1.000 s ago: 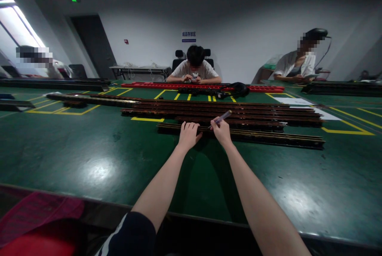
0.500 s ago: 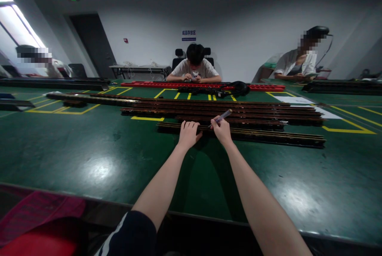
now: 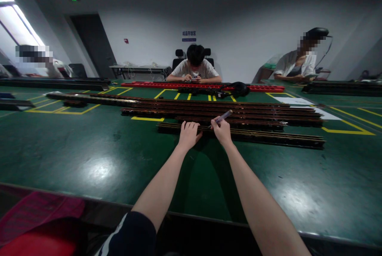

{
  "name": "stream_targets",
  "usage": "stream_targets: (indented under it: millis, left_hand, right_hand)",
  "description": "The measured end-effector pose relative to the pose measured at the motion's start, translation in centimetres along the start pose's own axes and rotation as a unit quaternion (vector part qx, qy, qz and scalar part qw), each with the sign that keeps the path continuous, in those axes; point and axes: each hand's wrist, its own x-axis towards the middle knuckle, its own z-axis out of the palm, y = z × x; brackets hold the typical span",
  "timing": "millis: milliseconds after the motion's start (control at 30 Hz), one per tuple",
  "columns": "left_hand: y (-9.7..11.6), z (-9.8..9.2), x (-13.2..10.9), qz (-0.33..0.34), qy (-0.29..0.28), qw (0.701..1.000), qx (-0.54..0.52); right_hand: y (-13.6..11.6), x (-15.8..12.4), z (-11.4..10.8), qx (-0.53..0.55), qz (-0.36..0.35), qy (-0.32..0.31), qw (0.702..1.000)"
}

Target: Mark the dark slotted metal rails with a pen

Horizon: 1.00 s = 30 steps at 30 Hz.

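A long dark rail (image 3: 277, 138) with thin brass-coloured edges lies across the green table in front of me. My left hand (image 3: 188, 135) grips its left part, with the fingers over the top and the thumb on the near side. In my right hand (image 3: 221, 131) is a pen (image 3: 225, 116), closed between the fingers. It slants up to the right, and its lower end points at the rail just right of my left thumb. Whether the tip touches the rail, I cannot tell. Just beyond lies a stack of similar dark rails (image 3: 209, 108) with reddish edges.
Farther back are a red slotted strip (image 3: 265, 88) and a coiled black cable (image 3: 237, 88). White paper sheets (image 3: 325, 113) lie at the right, by yellow tape lines. A person (image 3: 195, 67) sits opposite; others sit left and right. The table's near edge (image 3: 113, 203) crosses below my forearms.
Almost nothing differs. Both hands, the pen and the rail keep their places, and the view has shifted only very slightly.
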Motion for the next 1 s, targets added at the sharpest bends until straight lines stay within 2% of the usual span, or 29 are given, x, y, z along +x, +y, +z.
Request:
stream_targets:
  millis: [1000]
  left_hand:
    - [0.2, -0.4, 0.05, -0.059, 0.003, 0.998, 0.009]
  right_hand:
    - [0.08, 0.05, -0.01, 0.001, 0.015, -0.014, 1.0]
